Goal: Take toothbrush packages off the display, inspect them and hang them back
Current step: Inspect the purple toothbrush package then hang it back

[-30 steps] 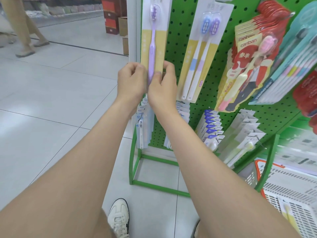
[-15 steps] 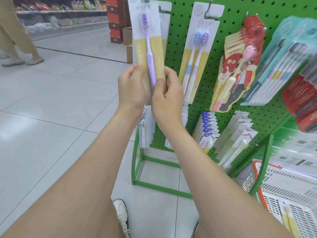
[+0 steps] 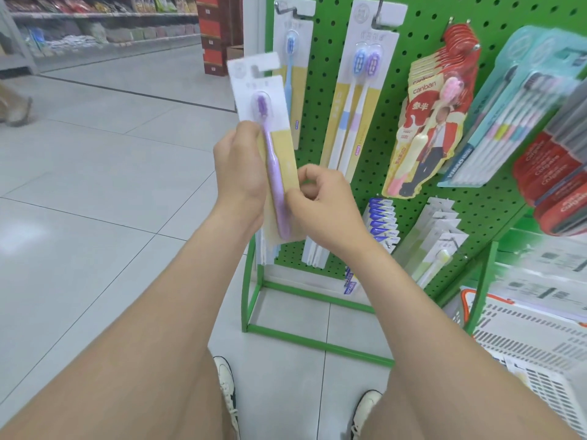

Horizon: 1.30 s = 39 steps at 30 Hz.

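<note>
Purple toothbrush package (image 3: 282,147): it was off the display, held in the air in front of the left edge, face toward the camera, its top leaning a little left.
Left hand (image 3: 239,168): its fingers were curled round the left edge of the card at mid-height, likely to steady the long card so the print could be read.
Right hand (image 3: 320,198): it pinched the right edge lower down; the two-point hold probably kept the thin card from bending or swinging.
Step in hand: this looked like inspection, with rehanging not yet done.
Hang slot (image 3: 254,70): the slot sat at the top, clear of both hands, which should leave it free to slide over a peg.
Display (image 3: 422,14): a green pegboard stood just behind the held card.
Blue toothbrush package (image 3: 290,58): it hung on the upper-left hook, partly hidden by the held one, and probably marked the peg to return to.
Twin pack (image 3: 359,90): it hung just beside that hook and could be knocked on the way back.
Red packs (image 3: 435,122): these hung further right, well apart from the hands.
Basket (image 3: 524,344): a white basket sat low on the right, beside the frame.
</note>
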### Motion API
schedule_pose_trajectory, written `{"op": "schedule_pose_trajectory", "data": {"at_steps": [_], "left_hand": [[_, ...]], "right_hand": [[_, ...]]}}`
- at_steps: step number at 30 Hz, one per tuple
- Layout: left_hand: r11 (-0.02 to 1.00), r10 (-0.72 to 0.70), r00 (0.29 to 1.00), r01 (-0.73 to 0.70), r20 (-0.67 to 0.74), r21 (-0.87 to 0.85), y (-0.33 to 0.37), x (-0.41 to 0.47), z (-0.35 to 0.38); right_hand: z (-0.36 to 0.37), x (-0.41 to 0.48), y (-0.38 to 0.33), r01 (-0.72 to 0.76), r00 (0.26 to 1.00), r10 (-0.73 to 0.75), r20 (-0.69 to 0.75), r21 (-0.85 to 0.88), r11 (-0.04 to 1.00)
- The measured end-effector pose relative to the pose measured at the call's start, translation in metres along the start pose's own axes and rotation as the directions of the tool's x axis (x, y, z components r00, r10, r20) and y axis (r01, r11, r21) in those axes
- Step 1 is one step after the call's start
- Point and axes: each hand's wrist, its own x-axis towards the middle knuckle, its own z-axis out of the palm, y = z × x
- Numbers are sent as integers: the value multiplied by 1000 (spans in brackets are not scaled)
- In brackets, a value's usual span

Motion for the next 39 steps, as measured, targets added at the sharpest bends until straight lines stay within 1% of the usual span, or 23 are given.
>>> {"op": "schedule_pose_trajectory", "data": {"at_steps": [2, 3, 5, 7, 8, 10, 13, 15, 17, 20, 21, 23, 25, 27, 29, 32, 35, 39], "left_hand": [[997, -33, 999, 33, 8, 68, -3, -3, 4], [991, -70, 997, 69, 12, 119, -6, -4, 5], [968, -171, 985, 162, 31, 192, -9, -7, 7], [939, -288, 951, 258, 109, 226, -13, -10, 7], [923, -343, 927, 303, 150, 238, -15, -10, 8], [907, -389, 900, 337, 195, 253, -17, -13, 13], [900, -401, 898, 349, 180, 263, -18, -15, 20], [900, -406, 900, 364, 158, 240, -24, -13, 21], [902, -405, 902, 366, 152, 228, -26, -14, 23], [900, -396, 905, 349, 154, 260, -24, -23, 26], [901, -390, 907, 339, 161, 271, -25, -25, 26], [897, -386, 905, 322, 181, 304, -28, -28, 27], [891, -375, 903, 287, 212, 353, -30, -31, 29], [889, -373, 899, 276, 231, 364, -32, -32, 31], [897, -369, 899, 278, 236, 344, -34, -31, 32], [915, -340, 907, 259, 247, 309, -39, -28, 32], [916, -304, 910, 199, 280, 349, -37, -30, 32], [908, -254, 907, 105, 335, 405, -35, -34, 32]], "right_hand": [[-7, -3, 0, -44, 996, 44, 81, 2, 999], [-10, -3, 0, -54, 996, 52, 76, 18, 998], [-16, -3, 1, -67, 998, 68, -4, 87, 994], [-24, -5, 1, -90, 992, 105, -75, 177, 980], [-29, -6, 1, -102, 988, 122, -90, 208, 973], [-38, -9, 2, -120, 986, 143, -88, 231, 966], [-50, -13, 6, -161, 984, 174, -41, 213, 964], [-55, -14, 7, -210, 977, 215, -2, 189, 959], [-60, -14, 8, -271, 963, 265, 57, 169, 948], [-67, -14, 8, -337, 938, 318, 137, 144, 930], [-69, -14, 9, -343, 936, 326, 129, 140, 929], [-72, -12, 14, -336, 942, 333, 45, 173, 926], [-75, -9, 19, -286, 947, 310, -80, 227, 931], [-76, -8, 22, -223, 954, 266, -139, 265, 938], [-74, -8, 23, -208, 959, 258, -117, 329, 921], [-74, -9, 20, -237, 955, 286, -73, 388, 891], [-73, -8, 20, -255, 949, 307, -74, 394, 883], [-72, -7, 20, -229, 949, 299, -96, 439, 869]]}}
